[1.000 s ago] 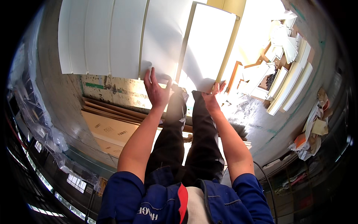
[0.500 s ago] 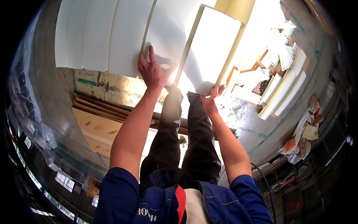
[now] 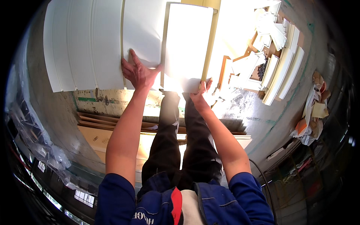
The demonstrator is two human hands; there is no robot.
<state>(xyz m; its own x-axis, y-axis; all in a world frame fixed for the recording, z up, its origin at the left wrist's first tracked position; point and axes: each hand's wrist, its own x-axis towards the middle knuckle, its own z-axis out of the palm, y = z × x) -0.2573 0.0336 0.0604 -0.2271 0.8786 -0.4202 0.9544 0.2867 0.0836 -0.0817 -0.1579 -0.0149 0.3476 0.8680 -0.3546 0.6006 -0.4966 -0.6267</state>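
Observation:
Long white ribbed panels [image 3: 80,41] lie side by side, filling the upper left. My left hand [image 3: 141,73] rests on the rightmost of them with its fingers spread, near the lower part of that panel. A separate white panel [image 3: 187,43], paler and narrower, stands out to the right, with a yellowish strip [image 3: 208,45] along its edge. My right hand [image 3: 200,90] grips this narrower panel at its lower right corner, thumb and fingers around the edge. My legs and shoes are below, partly hidden at the panels' lower edge.
A heap of white offcuts and brown board scraps [image 3: 270,37] lies at upper right. Stacked brown boards [image 3: 93,138] are behind my legs. Crumpled paper and scraps [image 3: 315,108] lie on the concrete at right. Clear plastic sheeting [image 3: 33,127] runs along the left, and a dark cable curves at lower right.
My left hand first moved up the panel and has since shifted left, fingers still spread. The view has shifted, and the narrower panel now sits farther left in it, still in my right hand.

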